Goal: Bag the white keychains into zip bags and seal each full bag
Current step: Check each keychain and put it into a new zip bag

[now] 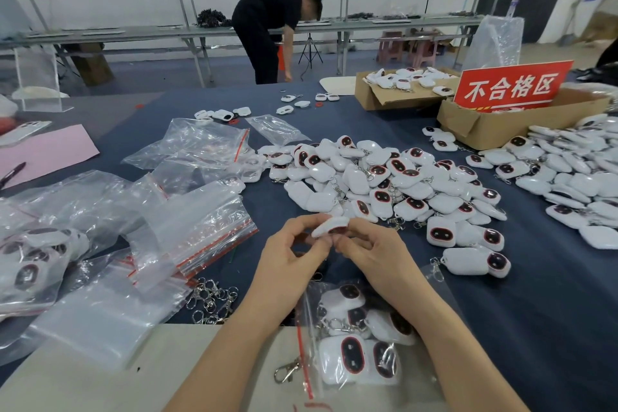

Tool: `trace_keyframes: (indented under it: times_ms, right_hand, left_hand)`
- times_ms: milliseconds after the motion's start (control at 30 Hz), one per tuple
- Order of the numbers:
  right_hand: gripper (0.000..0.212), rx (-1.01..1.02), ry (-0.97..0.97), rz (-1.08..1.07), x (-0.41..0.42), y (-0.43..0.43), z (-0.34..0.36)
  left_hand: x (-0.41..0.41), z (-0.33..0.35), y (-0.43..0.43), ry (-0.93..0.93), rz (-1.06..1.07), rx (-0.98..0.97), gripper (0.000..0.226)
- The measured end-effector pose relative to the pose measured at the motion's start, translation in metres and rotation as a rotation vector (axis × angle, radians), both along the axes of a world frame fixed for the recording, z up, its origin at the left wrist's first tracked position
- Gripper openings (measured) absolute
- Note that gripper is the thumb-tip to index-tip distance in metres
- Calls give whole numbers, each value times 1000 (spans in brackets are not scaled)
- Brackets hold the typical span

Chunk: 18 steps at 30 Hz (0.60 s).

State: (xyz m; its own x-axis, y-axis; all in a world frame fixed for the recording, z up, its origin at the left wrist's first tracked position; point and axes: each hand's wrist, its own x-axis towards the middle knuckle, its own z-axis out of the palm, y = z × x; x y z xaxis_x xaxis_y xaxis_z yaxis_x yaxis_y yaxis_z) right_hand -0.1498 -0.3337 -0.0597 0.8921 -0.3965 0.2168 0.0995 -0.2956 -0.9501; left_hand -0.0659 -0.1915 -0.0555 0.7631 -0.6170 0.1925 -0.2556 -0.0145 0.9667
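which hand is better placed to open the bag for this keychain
Likely the left hand: the zip bag has its red zip edge beside that forearm. The right hand can hold the keychain.

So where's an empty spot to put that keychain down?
Bare blue cloth right of the right hand, below the keychain pile; another strip between that pile and the cardboard boxes. Left is crowded with zip bags.

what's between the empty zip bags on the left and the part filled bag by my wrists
A heap of loose metal clasps lies there on the blue cloth, with the person's left forearm crossing nearer the bag, seen in the head view.
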Motion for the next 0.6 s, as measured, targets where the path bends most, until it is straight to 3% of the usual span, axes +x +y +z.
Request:
trace_keyframes:
  times_ms: [333,600]
  right_hand:
    - [28,-45,-23,20,1,-2,-6]
    - [13,38,-58,-58,0,-1,-1]
  left_hand:
    - [-5,2,0,-20,-34,9,27]
    - [-5,-1,-2,-51,61,60,11]
